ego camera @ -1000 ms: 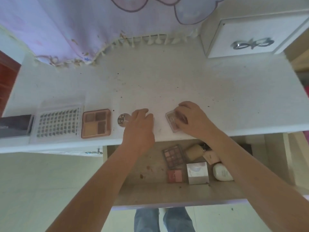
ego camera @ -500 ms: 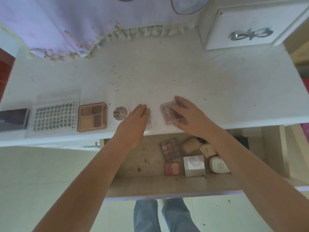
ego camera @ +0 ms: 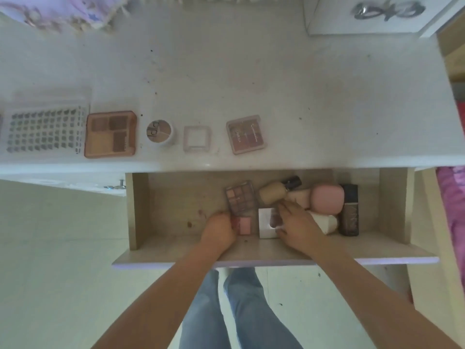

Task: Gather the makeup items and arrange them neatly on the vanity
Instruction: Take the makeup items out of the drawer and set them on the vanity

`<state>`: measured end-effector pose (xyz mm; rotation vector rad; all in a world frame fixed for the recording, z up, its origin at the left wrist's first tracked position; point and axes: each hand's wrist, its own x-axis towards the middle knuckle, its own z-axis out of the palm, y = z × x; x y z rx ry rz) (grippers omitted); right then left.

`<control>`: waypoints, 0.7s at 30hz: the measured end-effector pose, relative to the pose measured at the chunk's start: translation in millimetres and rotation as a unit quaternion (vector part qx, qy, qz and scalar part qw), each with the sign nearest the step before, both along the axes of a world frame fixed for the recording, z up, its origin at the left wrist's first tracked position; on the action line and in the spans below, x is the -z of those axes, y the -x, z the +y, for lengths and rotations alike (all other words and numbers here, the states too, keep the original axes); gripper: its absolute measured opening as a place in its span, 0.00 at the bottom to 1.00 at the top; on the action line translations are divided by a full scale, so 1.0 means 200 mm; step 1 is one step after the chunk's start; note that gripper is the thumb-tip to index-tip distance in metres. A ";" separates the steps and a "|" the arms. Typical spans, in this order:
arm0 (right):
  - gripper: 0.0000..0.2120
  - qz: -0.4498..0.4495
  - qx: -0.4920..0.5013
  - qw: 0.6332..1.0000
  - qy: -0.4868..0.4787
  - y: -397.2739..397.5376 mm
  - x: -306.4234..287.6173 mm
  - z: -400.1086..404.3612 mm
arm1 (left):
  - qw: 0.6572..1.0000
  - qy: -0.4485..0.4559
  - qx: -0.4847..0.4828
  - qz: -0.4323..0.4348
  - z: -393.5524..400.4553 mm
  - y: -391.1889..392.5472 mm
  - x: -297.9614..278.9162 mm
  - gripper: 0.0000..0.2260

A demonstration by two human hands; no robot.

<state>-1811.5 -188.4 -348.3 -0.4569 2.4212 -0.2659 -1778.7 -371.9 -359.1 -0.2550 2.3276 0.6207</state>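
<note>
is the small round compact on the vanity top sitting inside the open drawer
No, the round compact rests on the vanity top, above the drawer.

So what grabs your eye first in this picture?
Both hands reach into the open drawer below the vanity top: the left hand at a small pink compact, the right hand on a white box. Above, palettes and compacts sit in a neat row, the pink palette rightmost.
</note>
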 end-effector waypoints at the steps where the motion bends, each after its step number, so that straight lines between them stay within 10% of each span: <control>1: 0.26 0.002 -0.002 1.000 -0.020 -0.02 0.03 -0.02 | 1.000 0.006 -0.007 -0.002 0.01 0.01 0.01 0.14; 16: 0.14 0.133 0.063 0.988 0.044 -0.05 0.07 -0.02 | 1.000 -0.028 -0.006 0.006 0.02 -0.02 0.03 0.09; 21: 0.07 0.026 0.056 0.997 0.054 -0.05 -0.05 0.01 | 0.997 -0.070 -0.025 0.033 -0.01 -0.05 -0.06 0.05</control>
